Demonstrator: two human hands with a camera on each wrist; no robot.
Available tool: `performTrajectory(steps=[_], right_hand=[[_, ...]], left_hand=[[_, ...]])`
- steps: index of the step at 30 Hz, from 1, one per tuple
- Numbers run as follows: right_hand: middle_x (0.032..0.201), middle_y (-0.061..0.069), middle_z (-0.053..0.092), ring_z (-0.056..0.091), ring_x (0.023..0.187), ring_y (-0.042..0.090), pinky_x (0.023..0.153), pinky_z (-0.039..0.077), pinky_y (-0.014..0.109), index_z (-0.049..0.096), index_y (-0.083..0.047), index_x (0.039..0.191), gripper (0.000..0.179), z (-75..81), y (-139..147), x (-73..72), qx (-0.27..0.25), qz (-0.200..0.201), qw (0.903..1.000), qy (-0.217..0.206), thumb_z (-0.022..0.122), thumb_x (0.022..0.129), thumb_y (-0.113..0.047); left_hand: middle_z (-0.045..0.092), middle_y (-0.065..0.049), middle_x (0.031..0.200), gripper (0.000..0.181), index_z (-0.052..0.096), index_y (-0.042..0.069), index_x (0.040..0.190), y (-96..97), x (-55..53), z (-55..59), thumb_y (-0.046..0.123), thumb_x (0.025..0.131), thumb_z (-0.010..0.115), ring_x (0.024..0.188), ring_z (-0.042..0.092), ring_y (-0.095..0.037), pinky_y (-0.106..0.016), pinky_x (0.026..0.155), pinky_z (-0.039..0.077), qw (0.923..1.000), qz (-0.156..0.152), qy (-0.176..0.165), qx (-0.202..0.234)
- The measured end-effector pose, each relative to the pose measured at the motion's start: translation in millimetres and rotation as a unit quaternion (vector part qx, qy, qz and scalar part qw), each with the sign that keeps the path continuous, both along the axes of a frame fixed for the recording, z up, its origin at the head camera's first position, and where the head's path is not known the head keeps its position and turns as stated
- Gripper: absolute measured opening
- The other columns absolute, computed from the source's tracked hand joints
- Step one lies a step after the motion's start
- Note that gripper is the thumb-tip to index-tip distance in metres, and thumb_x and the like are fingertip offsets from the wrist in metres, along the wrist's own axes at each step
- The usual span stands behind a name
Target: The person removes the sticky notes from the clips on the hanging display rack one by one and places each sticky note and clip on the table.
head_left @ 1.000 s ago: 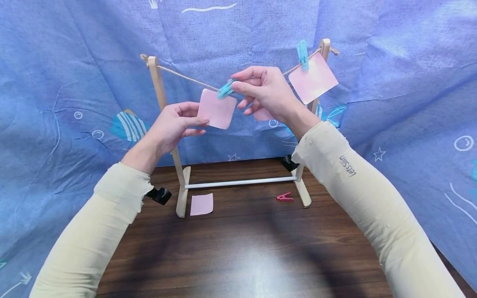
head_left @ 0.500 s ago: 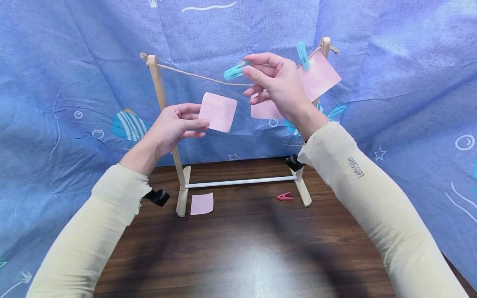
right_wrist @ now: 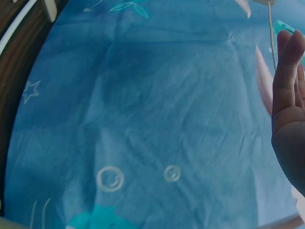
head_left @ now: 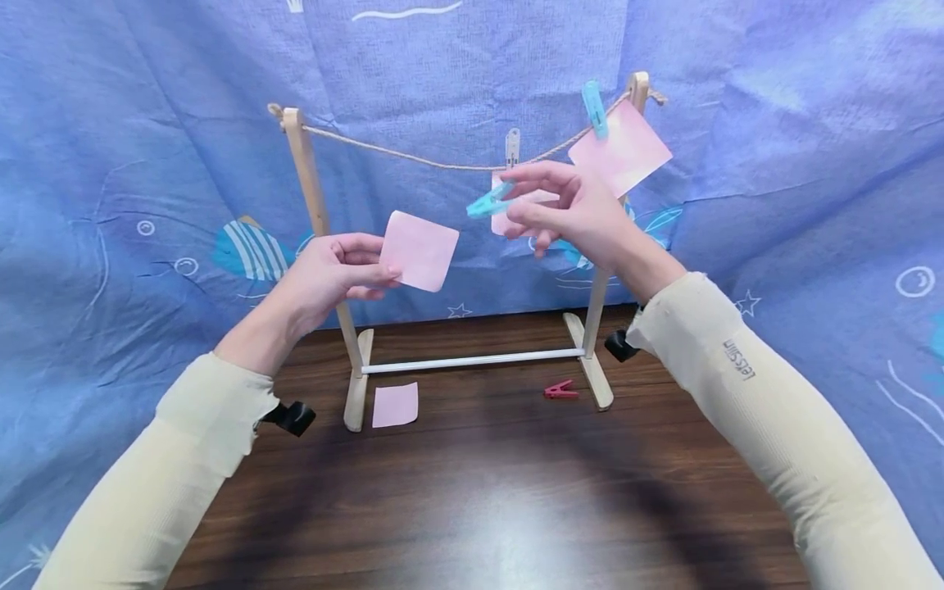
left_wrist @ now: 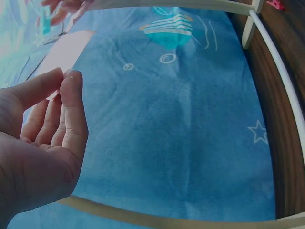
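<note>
Here, the left hand (head_left: 324,270) pinches a note (head_left: 420,250) by its left edge: square, pale pink, round-cornered, slightly bowed. The right hand (head_left: 590,213) pinches a peg (head_left: 487,203), bright blue, slender and tilted, its free end towards the note but apart from it. Both appear below the sagging cord (head_left: 369,147), where whitish (head_left: 512,147) and blue pegs (head_left: 593,108) secure two further notes (head_left: 623,156).

Right hand (right_wrist: 290,109) at three o'clock, clip (right_wrist: 282,26), string (right_wrist: 271,33) and paper (right_wrist: 263,82) near two, rod (right_wrist: 16,25) at ten, cloth (right_wrist: 167,105) behind.
</note>
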State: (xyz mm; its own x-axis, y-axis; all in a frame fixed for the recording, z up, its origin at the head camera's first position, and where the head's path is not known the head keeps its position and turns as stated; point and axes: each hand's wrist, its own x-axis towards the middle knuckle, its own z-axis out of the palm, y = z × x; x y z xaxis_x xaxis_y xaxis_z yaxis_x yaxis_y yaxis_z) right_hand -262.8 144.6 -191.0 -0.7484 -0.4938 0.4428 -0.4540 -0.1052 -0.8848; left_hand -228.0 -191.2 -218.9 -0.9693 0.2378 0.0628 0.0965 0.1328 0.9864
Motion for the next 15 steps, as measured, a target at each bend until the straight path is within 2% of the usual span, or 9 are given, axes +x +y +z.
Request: performTrajectory(steps=[6,12,15], right_hand=[[0.119,0.014,0.069,0.074,0.083,0.027,0.055,0.06,0.034,0.065,-0.008,0.133,0.037,-19.3,23.5,1.8,0.016,0.004,0.9997,-0.016,0.069,0.096,-0.003],[0.122,0.017,0.067,0.074,0.082,0.031,0.058,0.061,0.045,0.064,-0.005,0.135,0.041,-40.3,41.6,8.5,0.069,0.002,0.9976,0.005,0.071,0.095,-0.003],[0.123,0.015,0.067,0.073,0.083,0.032,0.059,0.061,0.047,0.065,-0.006,0.133,0.04,-51.1,48.4,9.6,0.091,0.006,0.9958,0.001,0.072,0.094,-0.002]], left_hand=[[0.076,-0.009,0.098,0.028,0.074,0.006,0.114,-9.8,3.3,-13.3,0.015,0.088,0.082,0.09,0.074,-0.022,-0.029,0.074,0.06,0.9999,0.0,-0.007,-0.01],[0.076,-0.006,0.097,0.021,0.074,0.008,0.111,-18.6,3.7,-29.2,0.015,0.091,0.079,0.091,0.074,-0.02,-0.029,0.075,0.06,0.9996,-0.015,-0.026,0.003],[0.076,-0.004,0.096,0.015,0.075,0.011,0.107,-21.7,4.7,-37.6,0.014,0.092,0.078,0.09,0.074,-0.017,-0.027,0.074,0.06,0.9994,-0.019,-0.026,0.008]])
